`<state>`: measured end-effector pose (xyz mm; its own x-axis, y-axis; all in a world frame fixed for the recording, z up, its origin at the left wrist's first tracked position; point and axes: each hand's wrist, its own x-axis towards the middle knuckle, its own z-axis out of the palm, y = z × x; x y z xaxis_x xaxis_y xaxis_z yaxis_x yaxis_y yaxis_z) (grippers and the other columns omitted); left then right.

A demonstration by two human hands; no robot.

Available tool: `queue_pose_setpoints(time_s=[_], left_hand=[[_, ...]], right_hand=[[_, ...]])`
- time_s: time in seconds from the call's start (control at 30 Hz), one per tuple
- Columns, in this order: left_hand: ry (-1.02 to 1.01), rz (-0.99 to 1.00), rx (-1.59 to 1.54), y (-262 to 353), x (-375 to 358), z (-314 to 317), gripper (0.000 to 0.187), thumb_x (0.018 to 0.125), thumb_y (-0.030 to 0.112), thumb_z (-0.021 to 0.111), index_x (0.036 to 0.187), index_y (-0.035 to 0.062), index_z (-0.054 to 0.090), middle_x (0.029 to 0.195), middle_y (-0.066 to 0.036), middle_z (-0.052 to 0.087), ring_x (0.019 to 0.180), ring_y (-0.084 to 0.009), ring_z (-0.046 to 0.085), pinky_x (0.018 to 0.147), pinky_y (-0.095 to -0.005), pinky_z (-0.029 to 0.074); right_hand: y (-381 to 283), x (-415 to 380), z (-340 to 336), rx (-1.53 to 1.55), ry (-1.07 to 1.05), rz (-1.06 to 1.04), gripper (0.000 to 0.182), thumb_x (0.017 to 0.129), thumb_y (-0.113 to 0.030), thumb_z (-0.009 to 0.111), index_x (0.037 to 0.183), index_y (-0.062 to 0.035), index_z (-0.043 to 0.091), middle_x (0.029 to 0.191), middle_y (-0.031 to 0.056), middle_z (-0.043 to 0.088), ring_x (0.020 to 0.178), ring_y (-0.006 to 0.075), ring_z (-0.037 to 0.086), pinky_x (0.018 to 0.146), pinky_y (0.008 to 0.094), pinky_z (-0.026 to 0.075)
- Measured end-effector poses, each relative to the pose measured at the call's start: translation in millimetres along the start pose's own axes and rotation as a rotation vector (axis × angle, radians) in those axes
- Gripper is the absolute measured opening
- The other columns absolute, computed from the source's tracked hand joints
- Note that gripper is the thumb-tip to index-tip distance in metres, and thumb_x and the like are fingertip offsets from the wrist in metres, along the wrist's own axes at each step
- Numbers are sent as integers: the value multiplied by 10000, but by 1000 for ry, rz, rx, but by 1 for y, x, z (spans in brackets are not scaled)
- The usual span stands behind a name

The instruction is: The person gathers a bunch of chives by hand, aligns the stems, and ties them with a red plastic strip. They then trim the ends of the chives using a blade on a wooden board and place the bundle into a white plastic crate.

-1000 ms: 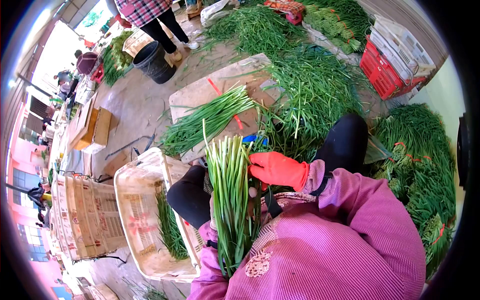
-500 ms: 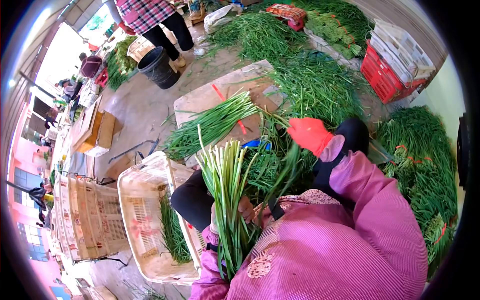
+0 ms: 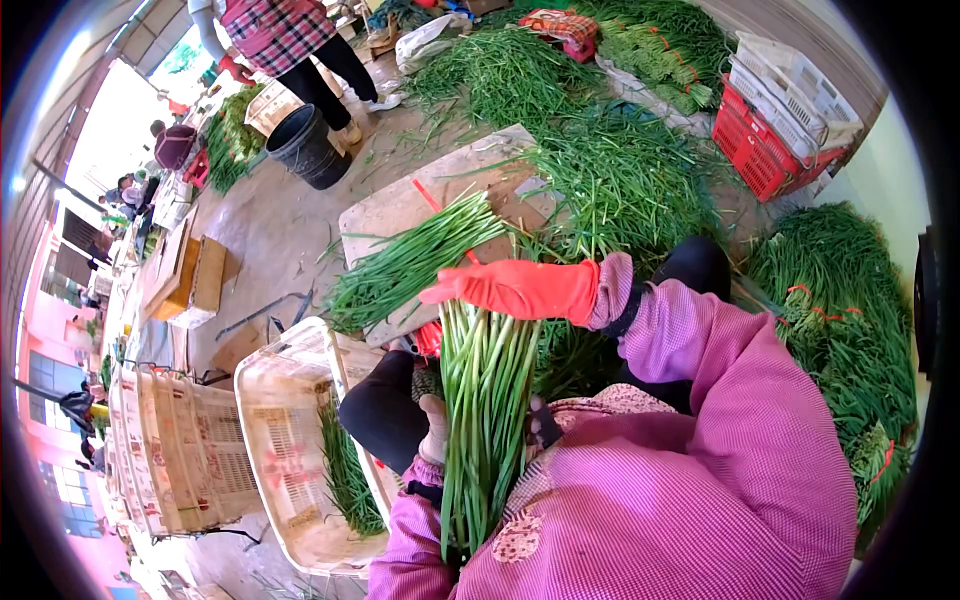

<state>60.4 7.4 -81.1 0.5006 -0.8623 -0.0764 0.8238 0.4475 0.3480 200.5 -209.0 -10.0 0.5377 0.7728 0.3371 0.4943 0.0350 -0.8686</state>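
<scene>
My left hand (image 3: 434,430) is wrapped round a thick bunch of garlic chives (image 3: 484,400), its thumb on one side and fingertips showing on the other. Pale stem ends point away from me, and the green leaves trail down over my lap. Stretched flat across those stem ends is my right hand (image 3: 520,290) in a red glove, fingers straight and together. Beyond it, another bunch of chives (image 3: 420,260) lies on a worn board (image 3: 375,215) over a red strip (image 3: 427,195).
Loose chives (image 3: 630,180) heap up ahead, with tied bundles (image 3: 845,320) to the right. A pale plastic crate (image 3: 285,440) holding some greens stands at my left. Farther off are a black bucket (image 3: 308,150), a standing person (image 3: 285,40) and a red crate (image 3: 760,145).
My right hand has swung left from beside the heap and now lies over the stem ends. The held bunch looks fuller, and its stem ends are more even.
</scene>
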Motion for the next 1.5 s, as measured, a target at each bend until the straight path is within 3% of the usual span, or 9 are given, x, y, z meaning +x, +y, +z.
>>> queue_pose_setpoints(time_s=[0.13, 0.23, 0.5, 0.67, 0.8, 0.9, 1.03, 1.2, 1.5], left_hand=[[159, -28, 170, 3, -7, 5, 1266, 592, 858, 615, 1493, 34, 281, 1485, -158, 382, 1287, -286, 456, 1070, -476, 396], [227, 39, 166, 5, 2, 22, 1039, 675, 645, 775, 1409, 6, 409, 1277, -139, 565, 1029, -234, 611, 892, -392, 516], [324, 150, 228, 2, -3, -1, 875, 752, 583, 701, 1320, -44, 476, 1026, -125, 652, 898, -219, 659, 789, -339, 563], [237, 151, 168, 5, -9, -7, 887, 776, 593, 680, 1364, -26, 439, 1167, -137, 605, 949, -259, 644, 819, -360, 563], [352, 70, 197, 3, -3, 7, 726, 825, 460, 690, 1342, -3, 478, 1153, -154, 634, 927, -224, 667, 817, -375, 575], [449, 60, 99, -1, 2, 22, 544, 848, 341, 710, 1246, 4, 556, 1018, -125, 680, 867, -226, 684, 807, -363, 582], [535, 132, 279, -2, 8, 36, 576, 802, 325, 769, 1258, 39, 564, 1067, -69, 677, 904, -192, 671, 815, -318, 557], [654, 355, 273, -4, 9, 58, 638, 940, 563, 536, 1319, 49, 532, 1164, -93, 651, 987, -208, 651, 885, -331, 535], [565, 94, 381, 7, 14, 24, 535, 991, 478, 498, 1285, 35, 558, 1129, -48, 661, 974, -162, 647, 884, -308, 517]], right_hand=[[7, -3, -19, 280, 266, 101, 498, 1050, -343, 417, 1342, 51, 507, 1324, 133, 586, 1265, 176, 511, 1078, 293, 384], [14, -12, -12, 85, 288, 76, 435, 1044, -310, 450, 1299, 26, 556, 1252, 118, 633, 1197, 177, 565, 1030, 292, 432], [2, -38, -1, 400, 759, 149, 421, 1035, -341, 476, 1257, 0, 584, 1082, 57, 666, 1013, 140, 599, 897, 280, 476], [25, -71, 40, 718, 352, 542, 931, 881, -642, 580, 1505, -61, 205, 1342, 69, 460, 1163, 169, 516, 948, 334, 461], [18, -58, 64, 1001, 230, 496, 622, 915, -597, 562, 1245, -71, 520, 1167, 23, 608, 1084, 110, 573, 961, 302, 452], [12, -42, 60, 733, 256, 380, 852, 915, -562, 583, 1522, -79, 232, 1315, 55, 541, 1181, 171, 535, 1016, 331, 420], [9, -30, 72, 730, 411, 290, 727, 916, -338, 669, 1473, -42, 307, 1202, 45, 612, 1108, 158, 571, 985, 318, 436], [9, -31, 66, 896, 402, 357, 437, 910, -181, 633, 1315, -37, 558, 1117, 39, 670, 1014, 133, 621, 927, 305, 474], [8, -23, 62, 1162, 239, 379, 710, 918, -266, 660, 1502, -57, 314, 1189, 157, 631, 1076, 226, 629, 960, 360, 477]])
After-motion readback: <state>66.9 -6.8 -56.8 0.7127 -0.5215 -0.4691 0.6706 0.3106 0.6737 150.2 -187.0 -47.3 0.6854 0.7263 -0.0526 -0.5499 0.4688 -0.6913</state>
